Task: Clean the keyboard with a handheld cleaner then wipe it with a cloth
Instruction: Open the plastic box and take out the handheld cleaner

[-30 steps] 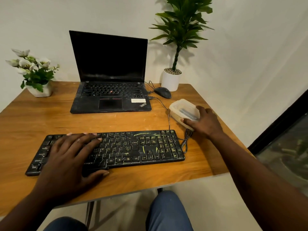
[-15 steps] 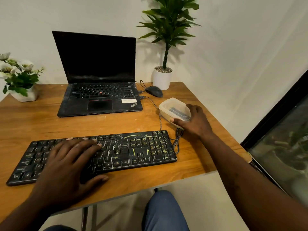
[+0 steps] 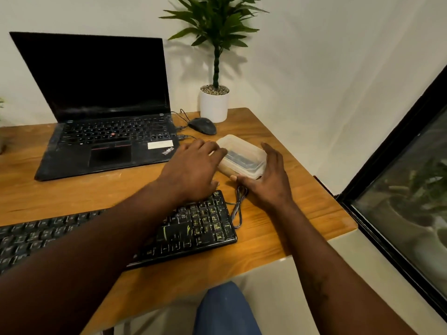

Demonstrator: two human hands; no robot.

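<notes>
Wooden worktop (image 3: 290,213) carries the keyboard (image 3: 203,226) at its near edge; behind its right end the right hand (image 3: 271,182) cups a lidded plastic box (image 3: 242,155), the left hand (image 3: 193,168) touching its lid, grip unclear, and a jerky prise could skid it off.

container (image 3: 244,151) behind keyboard (image 3: 200,226)

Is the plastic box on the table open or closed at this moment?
Closed. The clear lid lies flat on the box, and something dark shows through it. The right hand holds its side.
</notes>
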